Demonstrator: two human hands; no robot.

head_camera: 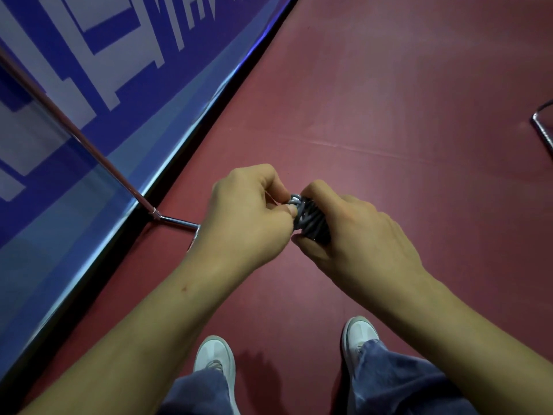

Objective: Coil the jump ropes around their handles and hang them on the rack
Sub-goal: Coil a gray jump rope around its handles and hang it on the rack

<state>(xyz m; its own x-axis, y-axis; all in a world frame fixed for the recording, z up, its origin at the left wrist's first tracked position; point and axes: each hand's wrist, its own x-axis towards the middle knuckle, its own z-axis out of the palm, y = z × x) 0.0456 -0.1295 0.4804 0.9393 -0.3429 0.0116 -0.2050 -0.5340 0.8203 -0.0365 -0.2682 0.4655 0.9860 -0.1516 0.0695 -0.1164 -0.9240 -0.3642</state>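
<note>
Blue-and-white printed banner (89, 85), 10 o'clock. Slanted chrome metal tube (89, 148) meets the dark red floor (389, 85) at 9 o'clock of the left hand (248, 214), whose fingertips pinch a strand of the coiled grey jump rope bundle (311, 224), mid-frame. The right hand (353, 232) grips the bundle from 3 o'clock.

You stand on the floor (389, 85), the jump rope (311, 220) between your hands at centre: left hand (248, 211) on its left, right hand (353, 232) on its right. Near you are your left shoe (215, 354) and right shoe (359, 330). A panel (89, 70) lines the left, a pole (74, 133) slanting before it. A metal frame (543, 124) lies far right.
</note>
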